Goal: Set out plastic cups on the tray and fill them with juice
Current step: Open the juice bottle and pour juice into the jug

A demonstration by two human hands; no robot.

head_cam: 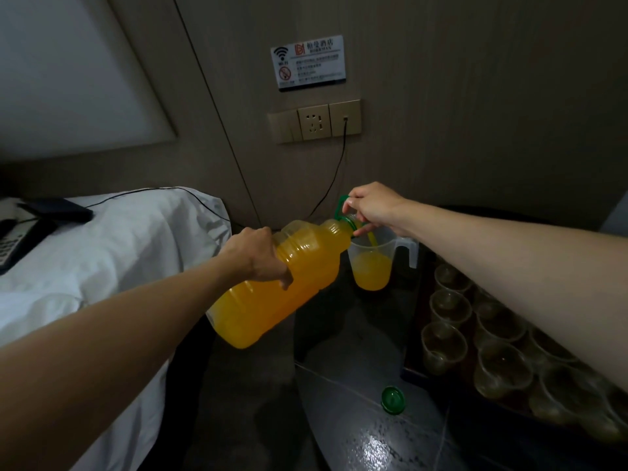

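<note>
Presently, the plastic cups (448,345) stand apparently unfilled on the tray (412,321), while the left grip (258,256) clasps the tilted juice bottle (272,300) and the right grip (370,205) holds its neck loop (341,205), pouring into a measuring jug (373,266) first.

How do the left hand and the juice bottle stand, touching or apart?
Touching. The head view shows the left hand wrapped round the tilted juice bottle, its fingers curled against the bottle's side.

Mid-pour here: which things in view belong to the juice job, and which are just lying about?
Job: juice bottle, left hand, right hand, jug, plastic cups, tray, green cap.
Lying about: dark device, cable, wall sign, sockets.
</note>
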